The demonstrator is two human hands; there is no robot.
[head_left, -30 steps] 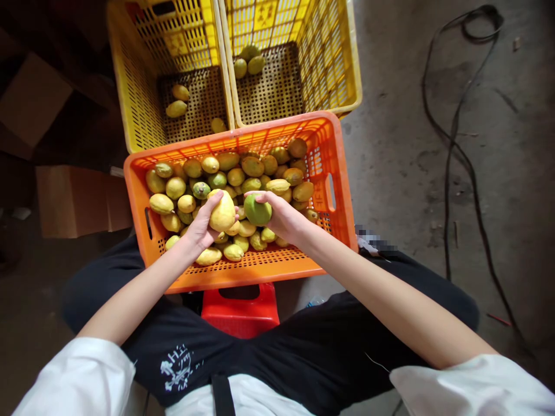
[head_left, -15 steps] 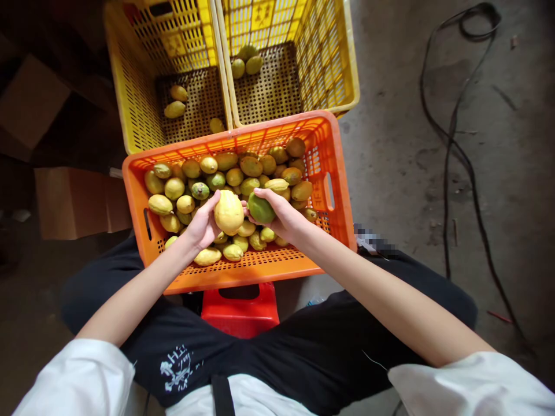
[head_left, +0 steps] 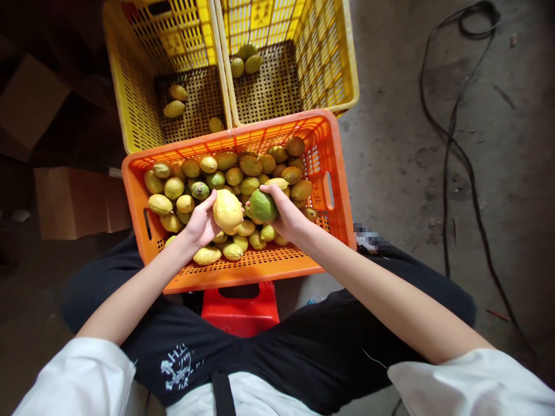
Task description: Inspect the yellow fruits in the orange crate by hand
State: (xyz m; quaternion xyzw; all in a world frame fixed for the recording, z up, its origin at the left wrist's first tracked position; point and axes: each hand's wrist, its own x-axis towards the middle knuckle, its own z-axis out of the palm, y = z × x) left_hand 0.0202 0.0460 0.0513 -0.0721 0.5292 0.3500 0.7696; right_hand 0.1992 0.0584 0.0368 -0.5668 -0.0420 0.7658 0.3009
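Observation:
My left hand [head_left: 203,224] is closed around a pale yellow, lightly ribbed, lemon-like fruit [head_left: 228,210]. Beside it, my right hand [head_left: 287,212] grips a dark green fruit [head_left: 263,206] of similar oval shape, thumb along its upper side. Both fruits are held side by side over an orange crate [head_left: 243,278]. Many more yellow and greenish fruits [head_left: 250,166] lie heaped in that crate, some hidden under my hands. Part of the fingers of each hand is out of sight behind the fruit.
Beyond the orange crate stand a left yellow crate [head_left: 134,98] and a right yellow crate [head_left: 327,63], each with a few fruits at the bottom. A red plastic stool [head_left: 240,315] sits between my legs. Cardboard boxes [head_left: 73,202] are at left; a black cable [head_left: 451,115] lies on the right floor.
My right hand has shifted slightly right with the green fruit, widening the gap to the yellow one. The green fruit appears a little turned. My left hand has barely moved.

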